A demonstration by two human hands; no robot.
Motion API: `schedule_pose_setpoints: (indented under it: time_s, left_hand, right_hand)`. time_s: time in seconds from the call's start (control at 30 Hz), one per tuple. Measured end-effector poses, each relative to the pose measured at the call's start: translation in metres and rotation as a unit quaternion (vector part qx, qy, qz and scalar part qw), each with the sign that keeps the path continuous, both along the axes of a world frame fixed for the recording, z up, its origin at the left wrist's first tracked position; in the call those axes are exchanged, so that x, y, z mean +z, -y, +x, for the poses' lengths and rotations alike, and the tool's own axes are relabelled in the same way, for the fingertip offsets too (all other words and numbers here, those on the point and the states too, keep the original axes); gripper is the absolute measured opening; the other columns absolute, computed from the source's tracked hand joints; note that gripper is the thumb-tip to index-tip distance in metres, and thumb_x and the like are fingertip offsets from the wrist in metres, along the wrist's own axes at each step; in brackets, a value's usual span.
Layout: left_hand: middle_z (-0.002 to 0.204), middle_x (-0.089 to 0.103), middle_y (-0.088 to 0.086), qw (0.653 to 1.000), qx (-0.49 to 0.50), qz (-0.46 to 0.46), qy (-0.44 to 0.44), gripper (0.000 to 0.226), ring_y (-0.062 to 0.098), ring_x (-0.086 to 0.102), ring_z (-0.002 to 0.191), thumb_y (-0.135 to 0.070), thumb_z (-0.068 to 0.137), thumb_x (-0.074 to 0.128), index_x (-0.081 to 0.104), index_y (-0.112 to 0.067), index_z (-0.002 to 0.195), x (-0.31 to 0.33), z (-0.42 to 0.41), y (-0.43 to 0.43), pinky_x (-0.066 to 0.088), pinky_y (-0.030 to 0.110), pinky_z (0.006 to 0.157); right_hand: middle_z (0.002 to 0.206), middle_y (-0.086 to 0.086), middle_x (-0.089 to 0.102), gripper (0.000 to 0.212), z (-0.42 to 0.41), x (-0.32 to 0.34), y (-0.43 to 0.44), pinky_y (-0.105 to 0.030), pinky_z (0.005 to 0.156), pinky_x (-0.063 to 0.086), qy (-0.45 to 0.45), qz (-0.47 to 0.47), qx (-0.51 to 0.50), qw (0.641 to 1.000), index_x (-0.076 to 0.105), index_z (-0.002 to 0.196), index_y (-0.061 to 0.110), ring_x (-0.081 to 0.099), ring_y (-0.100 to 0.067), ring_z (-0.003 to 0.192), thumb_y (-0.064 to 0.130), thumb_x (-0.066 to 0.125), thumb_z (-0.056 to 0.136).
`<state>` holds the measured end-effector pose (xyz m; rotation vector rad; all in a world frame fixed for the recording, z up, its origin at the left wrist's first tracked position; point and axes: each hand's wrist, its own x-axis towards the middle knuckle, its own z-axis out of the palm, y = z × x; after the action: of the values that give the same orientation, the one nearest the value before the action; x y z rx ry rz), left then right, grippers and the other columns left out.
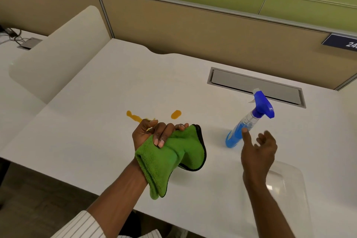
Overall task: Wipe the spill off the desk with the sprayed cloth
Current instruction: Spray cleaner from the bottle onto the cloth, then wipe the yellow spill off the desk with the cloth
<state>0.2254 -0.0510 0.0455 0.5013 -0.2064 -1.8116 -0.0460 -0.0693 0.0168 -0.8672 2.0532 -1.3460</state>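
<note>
White desk (96, 141): blue-liquid spray bottle (249, 121); left hand (154, 133) clutching green cloth (173, 154), right hand (258, 152) spread.

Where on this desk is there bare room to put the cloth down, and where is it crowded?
Free: the desk left of the orange spill, and the strip between spill and cable hatch. Crowded: the right, with spray bottle, right hand and clear plastic lid.

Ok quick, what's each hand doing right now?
Left hand: closed, holding the green cloth.
Right hand: open, holding nothing, next to the spray bottle.
</note>
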Motion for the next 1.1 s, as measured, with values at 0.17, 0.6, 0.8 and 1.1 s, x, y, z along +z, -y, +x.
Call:
schedule_pose_setpoints:
  time_s: [0.17,0.6,0.8,1.1]
  left_hand:
    - [0.041,0.045,0.005,0.999,-0.030,0.018,-0.019,0.046,0.032,0.055,0.078,-0.033,0.078,0.061,0.049,-0.015,0.038,0.000,0.009,0.007,0.039,0.043,0.117]
    - [0.054,0.059,0.013,0.968,-0.235,-0.053,-0.069,0.044,0.041,0.075,0.091,-0.025,0.088,0.057,0.059,-0.007,0.048,-0.016,0.083,0.043,0.037,0.050,0.115]
    - [0.068,0.068,0.016,0.974,-0.138,0.025,0.179,0.031,0.039,0.080,0.094,-0.021,0.076,0.081,0.058,-0.006,0.060,-0.042,0.157,0.065,0.064,0.048,0.096]
    - [0.140,0.071,0.005,0.515,-0.023,-0.243,0.822,0.046,0.032,0.066,0.134,-0.049,0.093,0.072,0.073,-0.012,0.120,-0.122,0.250,0.026,0.044,0.039,0.110]
  right_hand:
    - [0.117,0.008,0.077,0.055,0.053,0.006,-0.051,-0.028,0.093,0.055,0.128,-0.026,0.117,0.984,0.069,0.122,0.031,0.071,0.005,0.101,0.060,0.082,0.077]
    - [0.132,-0.025,0.072,0.051,0.142,-0.005,-0.038,-0.044,0.092,0.061,0.415,0.133,0.370,0.820,0.072,0.129,0.007,0.070,-0.043,0.121,0.026,0.089,0.084]
    - [0.130,-0.025,0.073,0.060,0.167,0.000,-0.032,-0.045,0.086,0.064,0.411,0.123,0.263,0.864,0.075,0.125,0.008,0.072,-0.043,0.118,0.035,0.094,0.075]
    - [0.099,0.012,0.083,0.021,0.178,0.028,-0.018,-0.040,0.085,0.060,0.094,-0.006,0.055,0.994,0.079,0.105,0.033,0.079,-0.008,0.089,0.041,0.083,0.085]
